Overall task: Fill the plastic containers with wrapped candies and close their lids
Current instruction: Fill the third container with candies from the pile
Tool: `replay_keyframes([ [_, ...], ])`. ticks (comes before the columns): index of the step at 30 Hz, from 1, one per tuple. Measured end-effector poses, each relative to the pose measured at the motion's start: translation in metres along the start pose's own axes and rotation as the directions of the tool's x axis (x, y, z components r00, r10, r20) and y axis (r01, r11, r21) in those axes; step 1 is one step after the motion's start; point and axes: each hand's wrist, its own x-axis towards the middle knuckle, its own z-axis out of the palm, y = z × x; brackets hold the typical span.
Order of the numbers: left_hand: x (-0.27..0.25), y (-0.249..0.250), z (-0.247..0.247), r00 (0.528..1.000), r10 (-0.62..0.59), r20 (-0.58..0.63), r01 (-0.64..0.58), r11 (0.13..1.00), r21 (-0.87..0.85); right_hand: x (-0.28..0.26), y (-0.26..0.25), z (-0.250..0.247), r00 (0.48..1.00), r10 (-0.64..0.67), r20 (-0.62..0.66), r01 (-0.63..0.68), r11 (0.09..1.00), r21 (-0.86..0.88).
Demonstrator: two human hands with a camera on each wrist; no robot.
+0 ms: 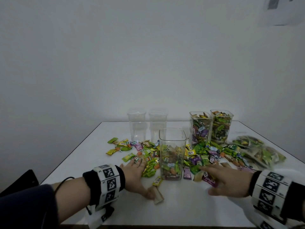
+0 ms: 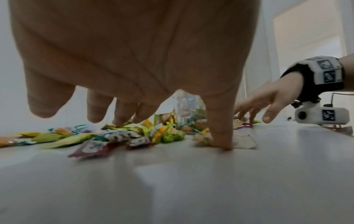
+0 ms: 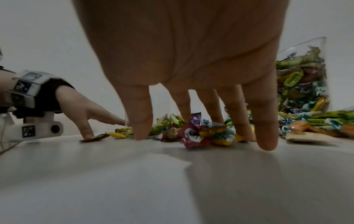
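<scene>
Both spread flat: left grip (image 1: 134, 172) on candies (image 1: 149, 162) left of near container (image 1: 172, 153), right grip (image 1: 226, 180) on candies right, on counter (image 1: 181, 205).

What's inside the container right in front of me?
The near container is roughly half full of wrapped candies, mostly green, orange and gold. The outer ones hide those deeper inside. No lid covers its open top.

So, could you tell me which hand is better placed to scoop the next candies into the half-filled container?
Probably the right hand: its spread fingers rest on the denser heap of candies right beside the half-filled container. The left hand covers a thinner scatter, its thumb on one beige wrapper.
</scene>
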Motion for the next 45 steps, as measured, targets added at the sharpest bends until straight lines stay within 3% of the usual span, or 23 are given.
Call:
replay_keyframes([
  [10, 0.021, -0.033, -0.015, 0.992, -0.077, -0.096, 0.068, 0.994, -0.090, 0.031, -0.008, -0.010, 0.998, 0.057, -0.028, -0.059, 0.996, -0.062],
  [16, 0.027, -0.028, -0.014, 0.979, 0.164, -0.123, -0.185, 0.964, -0.189, 0.050, -0.011, -0.020, 0.996, 0.034, -0.085, -0.040, 0.997, -0.073],
  [28, 0.034, -0.024, -0.015, 0.937, 0.157, -0.312, -0.237, 0.942, -0.238, 0.061, -0.004, -0.022, 0.975, 0.085, -0.205, -0.094, 0.995, -0.032],
  [33, 0.037, -0.027, -0.015, 0.902, 0.051, -0.429, -0.218, 0.911, -0.351, 0.056, -0.004, -0.026, 0.930, 0.104, -0.353, -0.088, 0.994, 0.061],
  [36, 0.037, -0.027, -0.017, 0.852, -0.028, -0.523, -0.233, 0.874, -0.426, 0.053, -0.008, -0.026, 0.912, 0.139, -0.385, -0.092, 0.986, 0.138],
  [39, 0.035, -0.028, -0.019, 0.834, -0.082, -0.546, -0.245, 0.831, -0.499, 0.049, -0.010, -0.027, 0.892, 0.158, -0.423, -0.087, 0.979, 0.183],
  [45, 0.024, -0.036, -0.028, 0.732, -0.219, -0.645, -0.281, 0.766, -0.578, 0.030, -0.007, -0.034, 0.769, 0.164, -0.618, -0.008, 0.969, 0.248],
])
